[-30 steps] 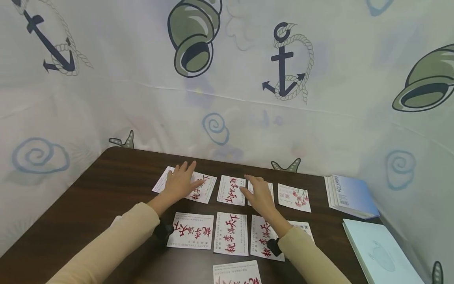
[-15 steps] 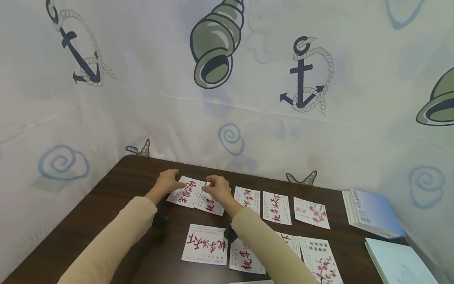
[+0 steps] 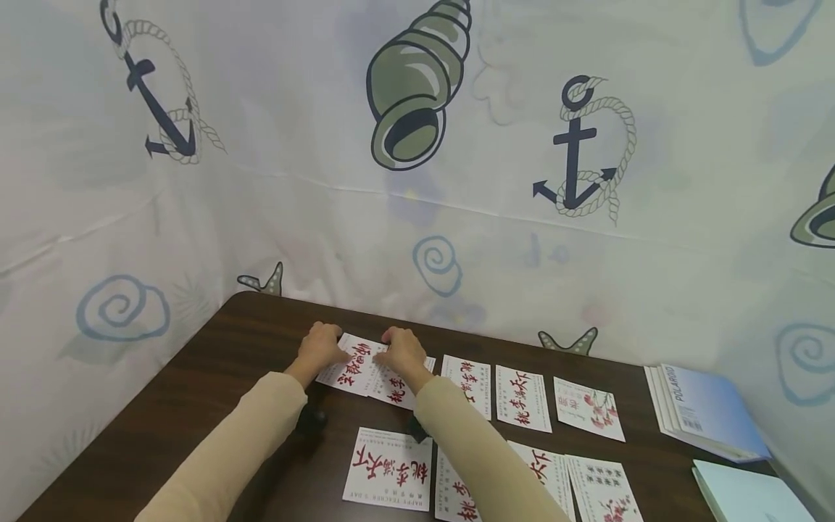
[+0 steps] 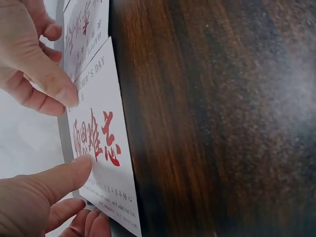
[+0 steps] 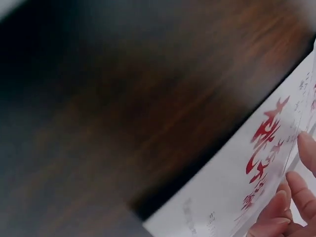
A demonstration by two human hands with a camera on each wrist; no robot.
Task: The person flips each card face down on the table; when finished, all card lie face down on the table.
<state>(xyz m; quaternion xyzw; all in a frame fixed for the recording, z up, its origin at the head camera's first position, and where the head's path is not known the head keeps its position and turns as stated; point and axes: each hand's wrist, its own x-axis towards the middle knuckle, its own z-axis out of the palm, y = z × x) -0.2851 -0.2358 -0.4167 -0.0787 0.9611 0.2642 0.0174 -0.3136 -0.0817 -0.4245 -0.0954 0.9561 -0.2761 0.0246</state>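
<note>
At the left end of the back row on the dark wooden table (image 3: 215, 377) a white card with red calligraphy (image 3: 349, 365) partly overlaps a second card (image 3: 394, 389). My left hand (image 3: 329, 350) pinches the first card's left edge, thumb on top and fingers beneath, as the left wrist view shows on the card (image 4: 101, 148) with my left hand (image 4: 88, 193). My right hand (image 3: 391, 341) pinches at the overlap of the two cards; its thumb (image 4: 61, 91) lies on the card's far end. In the right wrist view my right hand (image 5: 296, 197) has its fingers under a red-lettered card (image 5: 247, 173).
More cards lie to the right in the back row (image 3: 475, 377) (image 3: 522, 397), ending with a flower card (image 3: 589, 408). A front row of cards (image 3: 389, 470) lies near me. A stack of blue POLAROID booklets (image 3: 707, 409) and a pale booklet (image 3: 750, 496) sit far right. Printed cloth walls the table.
A second ago both hands lay flat on separate back-row cards. My right hand has moved left, and both hands now pinch the leftmost cards. My head has turned left and up.
</note>
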